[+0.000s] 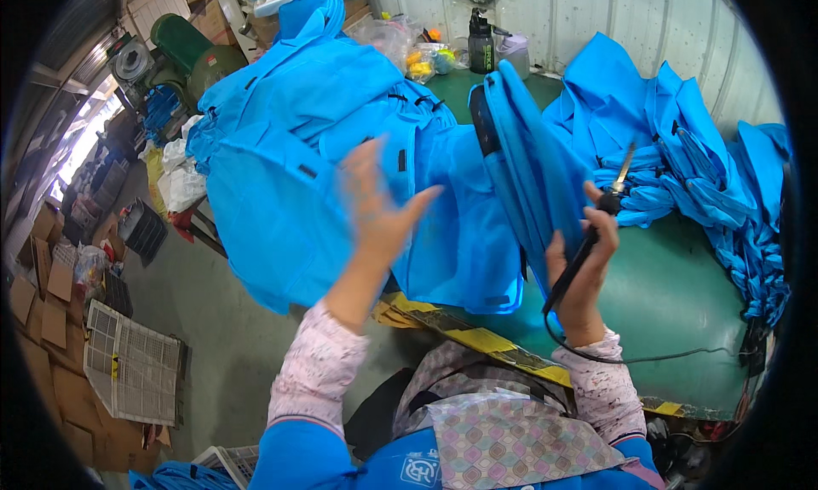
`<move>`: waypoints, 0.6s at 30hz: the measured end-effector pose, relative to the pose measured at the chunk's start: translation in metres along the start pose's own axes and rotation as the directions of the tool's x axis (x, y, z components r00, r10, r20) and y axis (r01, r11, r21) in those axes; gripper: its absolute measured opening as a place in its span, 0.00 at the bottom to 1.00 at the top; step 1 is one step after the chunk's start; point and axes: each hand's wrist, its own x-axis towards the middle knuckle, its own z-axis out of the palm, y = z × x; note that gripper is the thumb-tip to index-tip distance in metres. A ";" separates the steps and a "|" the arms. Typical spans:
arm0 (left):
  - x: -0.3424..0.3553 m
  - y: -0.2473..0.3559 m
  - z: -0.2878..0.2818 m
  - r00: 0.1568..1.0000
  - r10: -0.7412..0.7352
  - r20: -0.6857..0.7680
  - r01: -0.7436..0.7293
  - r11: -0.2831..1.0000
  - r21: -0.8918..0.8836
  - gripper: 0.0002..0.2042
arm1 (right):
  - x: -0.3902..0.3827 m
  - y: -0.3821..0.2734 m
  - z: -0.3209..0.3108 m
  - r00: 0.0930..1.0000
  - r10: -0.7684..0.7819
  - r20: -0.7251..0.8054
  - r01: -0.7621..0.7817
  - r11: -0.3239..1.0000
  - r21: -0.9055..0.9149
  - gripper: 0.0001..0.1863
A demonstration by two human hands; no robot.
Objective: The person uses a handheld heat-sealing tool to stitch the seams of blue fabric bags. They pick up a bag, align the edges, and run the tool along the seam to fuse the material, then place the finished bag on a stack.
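My right hand is closed around the black handle of a soldering iron, its metal tip pointing up and away. The iron's thin black cord runs off to the right. Right beside that hand a folded blue fabric piece with a black strip stands on edge; whether my thumb grips it too, I cannot tell. My left hand is open, thumb and fingers apart and smeared by motion, over blue fabric pieces with small black patches. These pieces spread across the table's left side and hang over its front edge.
More blue fabric lies bunched at the right of the green table. Yellow-black tape marks the table edge. A black bottle stands at the back wall. A white crate and cardboard sit on the floor at left.
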 end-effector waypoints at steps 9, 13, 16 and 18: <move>-0.169 -0.150 -0.064 0.862 -0.491 0.126 0.341 0.746 0.572 0.22 | 0.009 0.015 -0.031 0.965 0.200 -0.168 -0.193 0.980 0.057 0.29; -0.042 -0.152 -0.093 0.914 -0.370 0.166 0.137 0.667 0.732 0.23 | -0.004 0.026 -0.037 0.980 0.132 -0.147 -0.121 0.989 0.081 0.28; 0.114 -0.137 -0.107 0.974 -0.226 0.033 0.121 0.633 0.765 0.29 | 0.004 0.016 -0.047 0.961 0.175 -0.212 -0.162 0.984 0.075 0.28; 0.226 -0.116 -0.089 0.960 -0.272 0.065 0.146 0.687 0.712 0.30 | 0.005 0.017 -0.054 0.940 0.229 -0.252 -0.210 0.972 0.102 0.29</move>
